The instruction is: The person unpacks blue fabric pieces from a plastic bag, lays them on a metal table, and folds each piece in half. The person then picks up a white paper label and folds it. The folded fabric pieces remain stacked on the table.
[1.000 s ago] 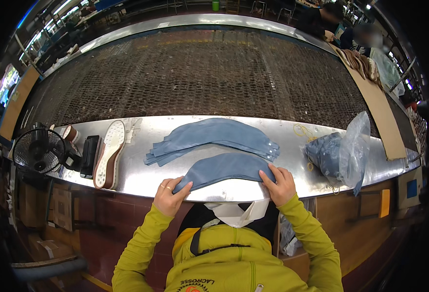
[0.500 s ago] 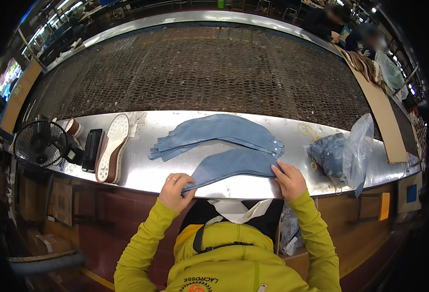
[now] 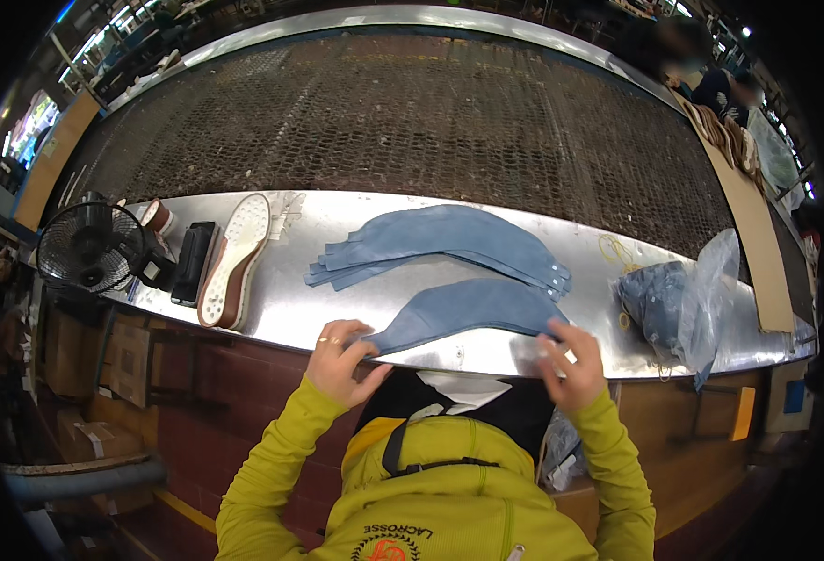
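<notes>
A curved blue leather-like piece (image 3: 459,309) lies on the metal table near its front edge, perhaps several layers thick. My left hand (image 3: 339,363) is at its narrow left tip, fingers touching there and thumb spread away from them. By the piece's right end, my right hand (image 3: 576,366) hovers with fingers apart and nothing in them, slightly blurred. Just beyond lies a fanned stack of similar blue pieces (image 3: 440,232), whose right ends carry small white marks.
On the left stand a black fan (image 3: 92,245), a black case (image 3: 193,264) and a white-and-brown shoe sole (image 3: 236,262). To the right, a clear plastic bag (image 3: 707,299) holds blue material beside yellow string (image 3: 616,249). A dark mesh surface (image 3: 384,122) stretches behind; people work at far right.
My right hand has come off the near piece's right end, its fingers spreading. My left thumb has moved away from the tip. The whole view has shifted slightly.
</notes>
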Tool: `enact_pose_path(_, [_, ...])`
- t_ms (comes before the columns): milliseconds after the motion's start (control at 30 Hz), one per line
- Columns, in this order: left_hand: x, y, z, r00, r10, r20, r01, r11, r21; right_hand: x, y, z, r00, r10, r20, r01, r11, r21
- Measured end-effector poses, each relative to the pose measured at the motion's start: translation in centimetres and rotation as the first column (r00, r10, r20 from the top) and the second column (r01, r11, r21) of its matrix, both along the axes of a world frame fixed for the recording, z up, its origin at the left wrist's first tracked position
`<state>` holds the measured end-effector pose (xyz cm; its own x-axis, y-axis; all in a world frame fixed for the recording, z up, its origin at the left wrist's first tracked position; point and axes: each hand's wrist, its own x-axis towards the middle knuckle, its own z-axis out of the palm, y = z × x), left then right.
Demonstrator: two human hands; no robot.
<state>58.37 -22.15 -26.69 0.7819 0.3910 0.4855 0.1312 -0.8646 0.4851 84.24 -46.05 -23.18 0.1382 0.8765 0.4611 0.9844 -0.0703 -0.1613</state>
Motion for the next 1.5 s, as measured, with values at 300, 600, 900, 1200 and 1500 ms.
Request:
enact_pose_path(300, [2.8, -5.2, -2.7, 0.919, -0.387, 0.08, 0.393, 0.878, -0.272, -5.4, 1.5, -4.0, 0.948, 0.218, -0.232, -0.299, 0.862, -0.41])
enact_pose_path(600, [11.8, -10.8, -1.4, 0.808, -0.586, -0.06, 0.387, 0.606, -0.695, -1.5, -4.1, 4.1, 0.755, -0.366, -0.544, 0.206, 0.92, -0.333])
enact_pose_path(900, [15.6, -12.9, -1.9, 0.644, -0.718, -0.264, 0.403, 0.611, -0.681, -0.1, -8.8, 2.6, 0.405, -0.536, -0.741, 0.328, 0.841, -0.43])
enact_pose_path(1200, [17.8, -15.7, 0.5, 0.516, -0.844, -0.148, 0.501, 0.437, -0.747, 0.8, -10.0, 3.9, 0.617, -0.408, -0.673, 0.202, 0.909, -0.365])
enact_pose_path(1500, [17.2, -17.4, 0.1, 0.638, -0.77, 0.029, 0.564, 0.441, -0.698, 1.5, -10.2, 2.7, 0.366, -0.461, -0.809, 0.086, 0.882, -0.463])
